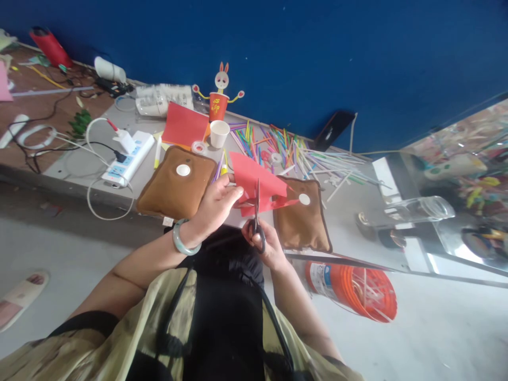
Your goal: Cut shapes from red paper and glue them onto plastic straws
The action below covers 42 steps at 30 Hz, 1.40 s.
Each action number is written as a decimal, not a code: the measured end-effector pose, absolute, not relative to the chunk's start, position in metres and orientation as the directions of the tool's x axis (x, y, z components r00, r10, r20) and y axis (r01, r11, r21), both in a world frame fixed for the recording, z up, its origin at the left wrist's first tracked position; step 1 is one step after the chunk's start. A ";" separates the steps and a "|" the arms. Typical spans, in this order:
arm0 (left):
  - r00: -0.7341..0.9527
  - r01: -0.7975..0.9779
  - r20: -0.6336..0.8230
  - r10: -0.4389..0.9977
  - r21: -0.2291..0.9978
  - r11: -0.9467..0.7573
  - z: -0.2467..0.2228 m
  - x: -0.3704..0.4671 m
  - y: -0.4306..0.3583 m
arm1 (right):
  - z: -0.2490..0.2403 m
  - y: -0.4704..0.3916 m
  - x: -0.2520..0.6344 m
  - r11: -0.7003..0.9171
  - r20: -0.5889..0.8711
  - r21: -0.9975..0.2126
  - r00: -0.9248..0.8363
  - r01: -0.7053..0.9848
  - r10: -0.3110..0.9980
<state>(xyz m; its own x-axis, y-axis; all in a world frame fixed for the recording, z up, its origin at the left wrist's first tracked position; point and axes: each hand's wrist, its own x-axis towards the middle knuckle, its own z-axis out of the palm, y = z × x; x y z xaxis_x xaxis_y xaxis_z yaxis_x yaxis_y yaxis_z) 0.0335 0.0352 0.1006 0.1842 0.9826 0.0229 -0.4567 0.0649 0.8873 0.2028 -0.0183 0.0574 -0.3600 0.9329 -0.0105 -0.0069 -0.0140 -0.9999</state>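
My sleeves and my black top (pixel 228 317) are closest. My left hand (pixel 216 206) pinches the edge of the red paper (pixel 257 182), with my thumb on top and my fingers nearly closed on it. My right hand (pixel 268 243) is curled around the black handles of the scissors (pixel 257 219), and the blades stand up at the paper. The paper is up in front of me, between two brown cushions (pixel 177 182) and partly over the right one. Behind it are lots of bright straws (pixel 273 145), a white cup (pixel 219 134) and a red cup (pixel 218 107) with a bunny face. A white power strip (pixel 129 159) is on the left. An orange bucket (pixel 353 288) is low on the right.
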 end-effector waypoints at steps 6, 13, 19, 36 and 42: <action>0.203 -0.460 0.004 0.979 0.883 0.091 0.105 0.032 0.035 | 0.062 -0.018 0.206 -0.017 -0.016 -1.000 -0.397 0.002 0.918; 0.209 -0.444 0.006 0.978 0.892 0.089 0.103 0.028 0.035 | 0.064 -0.017 0.213 -0.023 -0.042 -0.998 -0.411 0.053 0.911; 0.228 -0.419 0.005 0.974 0.903 0.094 0.108 0.026 0.034 | 0.069 -0.016 0.218 -0.044 -0.084 -0.994 -0.423 0.104 0.902; 0.227 -0.426 -0.030 0.973 0.896 0.128 0.109 0.024 0.034 | 0.068 -0.017 0.221 -0.030 -0.100 -0.986 -0.439 0.164 0.893; 0.221 -0.423 -0.031 0.975 0.897 0.125 0.106 0.023 0.035 | 0.067 -0.017 0.220 -0.036 -0.093 -0.990 -0.437 0.138 0.895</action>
